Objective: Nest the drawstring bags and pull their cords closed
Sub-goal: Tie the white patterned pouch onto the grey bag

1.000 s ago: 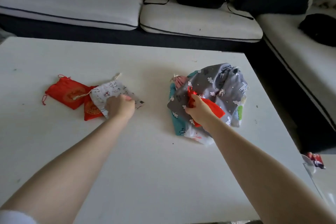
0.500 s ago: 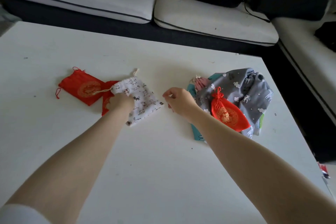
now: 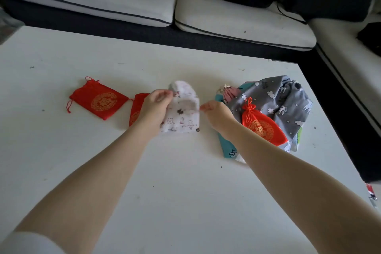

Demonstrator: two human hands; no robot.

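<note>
White printed cloth bag (image 3: 183, 113) was motion-blurred, print barely readable, between both hands over the white table (image 3: 185, 192). Left hand (image 3: 153, 107) pinched its upper left edge; right hand (image 3: 216, 112) pinched its right edge. Second satin red pouch (image 3: 137, 107) was half hidden behind the left hand. Grey cloud-print bag (image 3: 282, 99) was crumpled, covering others.

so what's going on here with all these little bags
A person is working on a small white printed drawstring bag held just above the table. The left hand grips its left side near the mouth, and the right hand pinches its right edge, apparently to open it or find the cord. Two red pouches lie to the left. To the right, another red pouch rests on a pile topped by a grey patterned bag.
</note>
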